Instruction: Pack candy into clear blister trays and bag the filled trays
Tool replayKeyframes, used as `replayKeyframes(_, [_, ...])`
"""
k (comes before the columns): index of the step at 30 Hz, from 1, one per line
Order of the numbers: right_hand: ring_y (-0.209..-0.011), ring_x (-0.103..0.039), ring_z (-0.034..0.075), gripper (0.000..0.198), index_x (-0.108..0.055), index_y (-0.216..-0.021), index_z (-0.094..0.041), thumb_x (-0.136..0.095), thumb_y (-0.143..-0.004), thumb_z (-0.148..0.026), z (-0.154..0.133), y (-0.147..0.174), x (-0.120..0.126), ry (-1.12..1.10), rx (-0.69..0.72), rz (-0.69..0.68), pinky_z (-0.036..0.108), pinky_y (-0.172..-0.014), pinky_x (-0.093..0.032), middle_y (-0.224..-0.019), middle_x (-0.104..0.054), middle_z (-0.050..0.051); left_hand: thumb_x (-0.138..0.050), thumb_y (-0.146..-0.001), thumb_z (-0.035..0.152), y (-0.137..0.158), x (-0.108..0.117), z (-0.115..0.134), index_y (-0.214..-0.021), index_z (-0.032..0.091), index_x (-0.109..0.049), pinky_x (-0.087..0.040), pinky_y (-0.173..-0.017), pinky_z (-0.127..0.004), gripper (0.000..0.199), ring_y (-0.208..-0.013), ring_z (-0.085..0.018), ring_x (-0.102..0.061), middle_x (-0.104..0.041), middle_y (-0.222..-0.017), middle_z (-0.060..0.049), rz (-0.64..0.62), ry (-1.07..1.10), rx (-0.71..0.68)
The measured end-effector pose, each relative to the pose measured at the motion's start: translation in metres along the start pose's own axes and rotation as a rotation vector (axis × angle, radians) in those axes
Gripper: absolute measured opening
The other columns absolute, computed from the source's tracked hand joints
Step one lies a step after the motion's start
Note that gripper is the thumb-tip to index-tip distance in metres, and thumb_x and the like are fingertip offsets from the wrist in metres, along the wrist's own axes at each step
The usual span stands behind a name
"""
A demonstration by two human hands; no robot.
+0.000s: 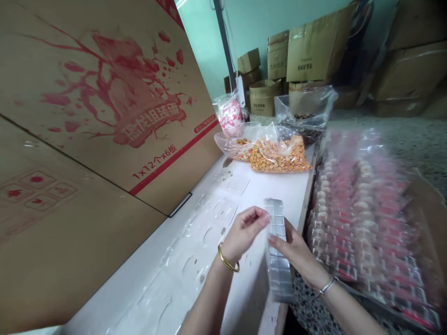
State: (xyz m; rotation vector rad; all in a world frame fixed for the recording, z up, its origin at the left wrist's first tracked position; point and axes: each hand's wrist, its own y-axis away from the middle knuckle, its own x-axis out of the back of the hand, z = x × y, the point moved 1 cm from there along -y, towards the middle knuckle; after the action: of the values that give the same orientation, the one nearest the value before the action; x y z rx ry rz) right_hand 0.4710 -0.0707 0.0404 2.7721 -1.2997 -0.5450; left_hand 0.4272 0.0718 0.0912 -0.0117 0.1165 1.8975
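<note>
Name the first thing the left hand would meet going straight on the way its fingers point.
The silver segmented strip in the right hand; the left hand's fingertips may already touch its edge, though depth is unclear.

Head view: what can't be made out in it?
All in the head view:
Right hand: fingertips, hidden behind the silvery strip.
Silvery strip: any print, blurred.
Clear packs: any lettering, blurred.
Orange pieces: any print, too small.
Large carton: left end, cut off by the picture's left edge.
</note>
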Motion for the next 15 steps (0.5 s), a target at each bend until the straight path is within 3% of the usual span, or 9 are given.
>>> replayKeyframes(3, [-0.1, -0.057, 0.024, 0.067, -0.049, -0.128, -0.025, -0.074, -0.069, -0.045, 0.0, 0.017, -0.001, 0.016, 0.031, -0.027, 0.035, -0.086, -0.046, -0.114, -0.062, 0.005, -0.068, -0.074, 0.038, 0.029, -0.033, 0.001, -0.069, 0.014, -0.059, -0.036, -0.061, -0.022, 0.027, -0.061, -0.009, -0.047, -0.055, -0.065, 0.001, 0.029, 0.073, 0.084])
replayKeyframes(8, [-0.104, -0.056, 0.023, 0.051, -0.055, -0.12, -0.026, -0.071, -0.074, -0.042, -0.013, 0.048, 0.002, -0.041, 0.075, -0.067, 0.034, -0.09, -0.044, -0.115, -0.063, 0.004, -0.073, -0.068, 0.034, 0.044, -0.053, -0.005, -0.065, 0.014, -0.054, -0.036, -0.059, -0.022, 0.028, -0.057, -0.008, -0.045, -0.054, -0.062, 0.002, 0.159, 0.225, 0.094])
replayKeyframes(15, [-0.095, -0.064, 0.025, 0.038, -0.065, -0.104, -0.019, -0.067, -0.075, -0.044, -0.011, 0.068, 0.011, -0.375, -0.194, -0.012, 0.038, -0.089, -0.047, -0.1, -0.07, 0.005, -0.078, -0.062, 0.034, 0.052, -0.081, -0.016, -0.059, 0.015, -0.048, -0.034, -0.057, -0.02, 0.036, -0.055, -0.006, -0.041, -0.046, -0.057, 0.005, 0.226, 0.466, 0.086])
